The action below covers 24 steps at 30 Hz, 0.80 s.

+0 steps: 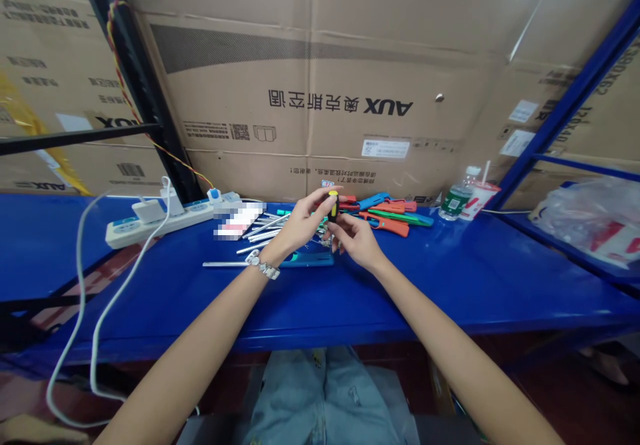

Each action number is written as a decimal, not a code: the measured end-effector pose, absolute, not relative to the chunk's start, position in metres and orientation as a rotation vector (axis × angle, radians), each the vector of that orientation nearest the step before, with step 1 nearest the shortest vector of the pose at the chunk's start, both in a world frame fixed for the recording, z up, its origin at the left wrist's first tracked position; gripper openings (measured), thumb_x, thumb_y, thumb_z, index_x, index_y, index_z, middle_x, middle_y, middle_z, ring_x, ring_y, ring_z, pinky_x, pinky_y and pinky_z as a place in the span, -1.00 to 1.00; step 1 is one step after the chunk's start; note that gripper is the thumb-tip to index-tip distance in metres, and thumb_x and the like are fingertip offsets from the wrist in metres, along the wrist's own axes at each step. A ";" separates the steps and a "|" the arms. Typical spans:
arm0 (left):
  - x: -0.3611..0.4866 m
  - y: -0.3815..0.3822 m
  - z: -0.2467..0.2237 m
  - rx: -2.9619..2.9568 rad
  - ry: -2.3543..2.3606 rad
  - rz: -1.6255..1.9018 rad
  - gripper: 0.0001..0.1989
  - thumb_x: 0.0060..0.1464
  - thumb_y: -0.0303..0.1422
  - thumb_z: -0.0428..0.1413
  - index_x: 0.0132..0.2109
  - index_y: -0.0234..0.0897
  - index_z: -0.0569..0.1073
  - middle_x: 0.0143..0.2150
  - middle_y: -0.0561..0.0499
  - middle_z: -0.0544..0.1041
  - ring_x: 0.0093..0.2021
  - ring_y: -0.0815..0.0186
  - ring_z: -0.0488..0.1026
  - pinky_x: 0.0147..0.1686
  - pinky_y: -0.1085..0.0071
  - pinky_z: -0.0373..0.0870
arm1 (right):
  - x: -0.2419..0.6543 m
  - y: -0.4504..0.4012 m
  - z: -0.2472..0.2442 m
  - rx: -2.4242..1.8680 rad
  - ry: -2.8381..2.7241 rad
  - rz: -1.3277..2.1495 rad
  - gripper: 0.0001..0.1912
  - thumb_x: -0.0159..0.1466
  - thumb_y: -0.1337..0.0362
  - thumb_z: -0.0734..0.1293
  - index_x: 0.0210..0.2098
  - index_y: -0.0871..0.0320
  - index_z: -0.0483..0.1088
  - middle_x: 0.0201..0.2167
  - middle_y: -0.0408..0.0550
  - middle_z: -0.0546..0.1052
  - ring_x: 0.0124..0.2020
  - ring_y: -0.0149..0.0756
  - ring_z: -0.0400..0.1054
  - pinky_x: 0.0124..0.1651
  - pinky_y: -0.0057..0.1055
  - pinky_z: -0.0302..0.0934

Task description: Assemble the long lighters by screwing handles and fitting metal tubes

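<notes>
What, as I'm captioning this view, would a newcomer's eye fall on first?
Probably the left hand holding a yellow-and-black handle upright, with the right hand close beneath. Behind, upside-down AUX lettering stands out on the cardboard; bright plastic pieces lie right of the hands.

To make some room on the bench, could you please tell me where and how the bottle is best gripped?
I'd grip the bottle around its green label, fingers coming from the left, since it stands upright and the cup crowds its right side.
</notes>
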<state>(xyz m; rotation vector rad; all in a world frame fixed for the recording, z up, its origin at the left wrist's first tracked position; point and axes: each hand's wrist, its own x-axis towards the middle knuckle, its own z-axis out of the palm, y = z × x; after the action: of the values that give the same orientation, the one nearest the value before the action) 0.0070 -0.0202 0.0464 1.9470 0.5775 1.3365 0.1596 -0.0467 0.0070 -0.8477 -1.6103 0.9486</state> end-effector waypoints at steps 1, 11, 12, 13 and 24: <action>0.006 -0.020 0.047 1.952 0.567 1.324 -0.65 0.27 -0.09 0.08 -0.02 -0.26 0.49 -0.09 -0.11 0.58 -0.07 0.24 0.51 -0.08 0.31 0.43 | 0.159 -0.048 0.008 -0.842 -1.624 0.942 -0.60 0.20 -0.12 0.40 -0.34 0.10 0.35 -0.42 -0.07 0.59 -0.60 -0.34 0.36 -0.58 -0.39 0.22; 0.008 -0.014 0.050 1.970 0.650 1.425 -0.65 0.17 -0.13 0.20 -0.01 -0.25 0.47 -0.05 -0.11 0.58 -0.04 0.23 0.51 -0.07 0.31 0.44 | 0.160 -0.044 0.002 -0.845 -1.516 0.926 -0.57 0.16 -0.09 0.45 -0.41 0.08 0.25 -0.48 -0.10 0.57 -0.63 -0.35 0.35 -0.58 -0.39 0.22; 0.005 -0.015 0.051 1.997 0.606 1.371 -0.66 0.24 -0.13 0.13 0.03 -0.25 0.48 -0.01 -0.12 0.58 0.01 0.21 0.50 -0.02 0.28 0.44 | 0.162 -0.045 0.003 -0.839 -1.562 0.917 -0.60 0.20 -0.09 0.41 -0.37 0.09 0.30 -0.45 -0.08 0.58 -0.62 -0.36 0.35 -0.58 -0.39 0.21; 0.002 -0.016 0.051 2.019 0.576 1.327 -0.67 0.27 -0.15 0.09 0.04 -0.24 0.49 0.01 -0.12 0.58 0.04 0.20 0.50 0.01 0.26 0.43 | 0.164 -0.047 0.004 -0.831 -1.605 0.904 -0.62 0.23 -0.09 0.39 -0.33 0.11 0.34 -0.43 -0.07 0.58 -0.62 -0.37 0.34 -0.57 -0.39 0.21; 0.009 -0.015 0.049 2.143 0.634 1.347 -0.71 0.19 -0.20 0.19 0.00 -0.22 0.55 -0.08 -0.10 0.47 -0.09 0.26 0.46 -0.09 0.31 0.45 | 0.156 -0.045 0.006 -0.880 -1.479 0.926 -0.48 0.09 -0.16 0.47 -0.23 0.06 0.26 -0.53 -0.17 0.55 -0.67 -0.34 0.33 -0.62 -0.42 0.15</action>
<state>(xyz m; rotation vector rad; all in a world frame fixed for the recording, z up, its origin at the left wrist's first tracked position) 0.0087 -0.0154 0.0488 2.1431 0.6343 1.3474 0.1560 -0.0451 0.0063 -0.8800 -1.4786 0.9265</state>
